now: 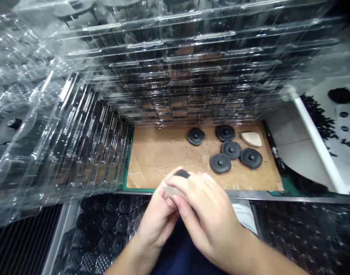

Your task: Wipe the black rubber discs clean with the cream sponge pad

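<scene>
My left hand [160, 215] and my right hand [206, 210] are closed together over the near edge of the cardboard [154, 152]. A black piece [182, 174] shows between them, mostly covered by fingers; the left hand grips it from below. Pinched under my right fingers and thumb is a greyish flat pad [175, 193], partly hidden. Beyond the hands lie several black rounded-square discs with a small central stub, among them a separate disc [195, 136] and a nearer disc [220, 163]. A beige wedge-shaped pad [251, 139] rests at their right.
Tall stacks of clear plastic trays [175, 57] wall off the back, with another stack [86, 133] at left. Black discs fill a tray [106, 225] at lower left. A white-edged bin [318, 141] stands right, beside a white surface holding small black parts [318, 116].
</scene>
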A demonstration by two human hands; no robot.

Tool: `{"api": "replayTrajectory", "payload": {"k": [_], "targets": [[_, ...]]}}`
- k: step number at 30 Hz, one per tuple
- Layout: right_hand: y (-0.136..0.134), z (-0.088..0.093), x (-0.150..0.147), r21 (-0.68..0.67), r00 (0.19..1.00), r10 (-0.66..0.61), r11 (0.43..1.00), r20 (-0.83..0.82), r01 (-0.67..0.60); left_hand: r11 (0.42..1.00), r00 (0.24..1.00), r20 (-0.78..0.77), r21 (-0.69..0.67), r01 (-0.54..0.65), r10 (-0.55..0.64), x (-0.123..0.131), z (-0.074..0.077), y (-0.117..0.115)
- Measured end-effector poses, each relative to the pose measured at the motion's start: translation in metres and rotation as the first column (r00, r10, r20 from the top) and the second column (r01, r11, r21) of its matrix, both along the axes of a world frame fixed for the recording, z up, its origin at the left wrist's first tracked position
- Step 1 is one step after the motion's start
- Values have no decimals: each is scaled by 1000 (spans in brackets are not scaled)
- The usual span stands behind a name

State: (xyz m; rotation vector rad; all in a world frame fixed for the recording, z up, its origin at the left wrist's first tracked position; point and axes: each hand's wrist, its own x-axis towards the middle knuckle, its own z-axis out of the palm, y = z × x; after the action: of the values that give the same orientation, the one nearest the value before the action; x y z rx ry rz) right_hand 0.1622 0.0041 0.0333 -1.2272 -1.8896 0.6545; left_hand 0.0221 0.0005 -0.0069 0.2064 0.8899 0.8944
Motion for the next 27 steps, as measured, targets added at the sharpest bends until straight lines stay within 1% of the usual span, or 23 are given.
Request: {"api": "replayTrajectory", "payload": {"k": [2,3,4,6,7,8,10,11,12,14,16,17,18,20,21,22,24,27], "targets": [[-1,4,-6,-82,993,109,991,42,-106,999,997,-64,9,-39,39,1,2,0],[1,4,-6,-87,990,129,989,63,-123,999,996,-80,13,-46,47,2,2,-1],[2,3,-7,-50,992,96,994,82,-92,999,996,-80,17,-37,38,3,2,-2],[3,1,-7,70,997,-29,997,73,24,999,999,-53,46,9,-7,4,4,-3],[1,1,-6,101,998,-55,994,39,50,997,999,-33,75,27,-25,3,5,-4],[-2,1,-6,104,999,-42,994,-1,42,994,999,-18,107,31,-29,1,5,-4],[-9,3,-6,33,996,64,998,-64,-62,991,1000,-15,137,12,-10,-3,7,-3],[-11,4,-6,-11,992,99,995,-79,-101,992,1000,-27,129,-2,6,-4,8,-2],[-11,5,-7,-36,992,102,994,-75,-105,994,999,-45,111,-10,15,-5,9,-1],[-7,7,-9,-8,999,16,1000,-35,-16,997,997,-71,74,8,-3,-3,11,-1],[-3,8,-12,87,998,-59,994,-6,59,997,998,-54,65,45,-41,-1,14,-2],[-3,8,-12,119,999,-51,992,-13,52,996,998,-37,70,54,-52,-1,16,-3],[-4,8,-10,120,1000,-9,993,-30,13,996,998,-21,77,55,-53,-2,16,-3],[-13,6,-2,54,992,113,992,-56,-110,995,999,17,95,40,-42,-6,16,-4],[-18,5,4,11,988,141,990,-61,-140,994,998,40,105,38,-43,-7,15,-5],[-23,4,10,-25,989,137,990,-48,-138,993,997,64,115,39,-47,-8,14,-5],[-29,2,19,-46,998,60,997,25,-59,993,994,95,116,36,-47,-7,12,-6],[-20,7,21,43,980,-102,994,170,96,999,997,74,48,22,-25,-3,11,-7]]}}
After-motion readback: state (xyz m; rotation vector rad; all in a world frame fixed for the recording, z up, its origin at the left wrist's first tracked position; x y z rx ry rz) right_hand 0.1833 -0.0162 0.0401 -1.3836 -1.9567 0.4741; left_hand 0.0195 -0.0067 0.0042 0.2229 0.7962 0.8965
